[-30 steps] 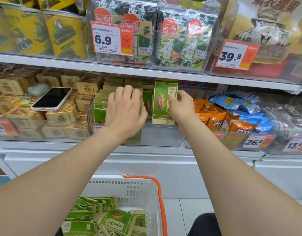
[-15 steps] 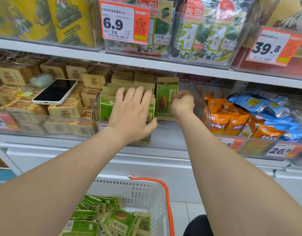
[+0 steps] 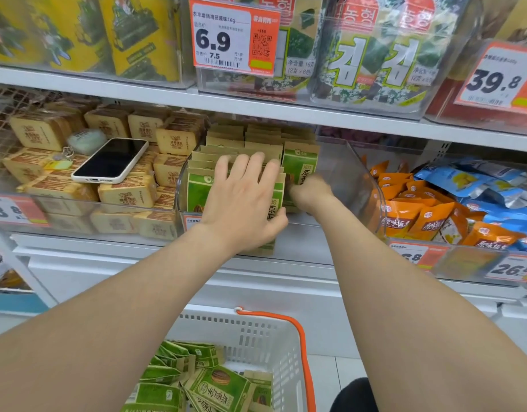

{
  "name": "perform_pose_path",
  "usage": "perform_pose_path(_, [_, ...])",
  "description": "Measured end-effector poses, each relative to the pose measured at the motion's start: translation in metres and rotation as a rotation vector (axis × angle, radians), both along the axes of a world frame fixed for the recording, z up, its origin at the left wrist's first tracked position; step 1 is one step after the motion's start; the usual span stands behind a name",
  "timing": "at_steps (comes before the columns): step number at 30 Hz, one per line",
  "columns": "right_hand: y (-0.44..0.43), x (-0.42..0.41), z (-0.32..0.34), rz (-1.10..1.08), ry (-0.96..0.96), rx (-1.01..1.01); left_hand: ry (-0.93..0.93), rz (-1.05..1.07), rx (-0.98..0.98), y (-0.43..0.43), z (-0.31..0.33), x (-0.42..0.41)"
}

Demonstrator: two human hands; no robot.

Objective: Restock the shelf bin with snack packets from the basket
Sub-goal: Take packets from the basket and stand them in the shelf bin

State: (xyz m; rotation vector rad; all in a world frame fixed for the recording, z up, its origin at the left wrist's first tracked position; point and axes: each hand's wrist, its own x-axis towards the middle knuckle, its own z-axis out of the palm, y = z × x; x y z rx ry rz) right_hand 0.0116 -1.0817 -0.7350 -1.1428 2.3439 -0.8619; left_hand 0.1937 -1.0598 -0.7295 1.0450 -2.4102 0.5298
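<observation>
A clear shelf bin (image 3: 349, 176) on the middle shelf holds a row of upright green and tan snack packets (image 3: 226, 150). My left hand (image 3: 244, 200) lies flat with straight fingers against the front packets at the bin's left. My right hand (image 3: 311, 194) is curled round the lower part of one green packet (image 3: 300, 165) standing at the right end of the row. Below, a white basket (image 3: 256, 337) with an orange handle holds several more green packets (image 3: 214, 385).
A phone (image 3: 110, 160) and a keyring lie on tan packets in the bin to the left. Orange and blue packets (image 3: 434, 209) fill the bin to the right. The shelf above (image 3: 286, 111) carries seaweed packs and price tags. White cabinet fronts run below.
The right hand has pushed the green packet lower and deeper into the bin beside the row. The left hand's fingers straightened over the front packets. The view moved closer and shifted left.
</observation>
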Motion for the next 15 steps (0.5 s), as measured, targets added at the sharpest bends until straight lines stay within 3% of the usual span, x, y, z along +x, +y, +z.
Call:
perform_pose_path(10, [0.023,0.002,0.01,-0.068,0.154,0.055,0.033,-0.04,0.019,0.003,-0.001,0.004])
perform_pose_path(15, [0.06,0.02,0.028,0.005,0.358,-0.082,0.094,-0.112,0.044,0.008,0.003,0.011])
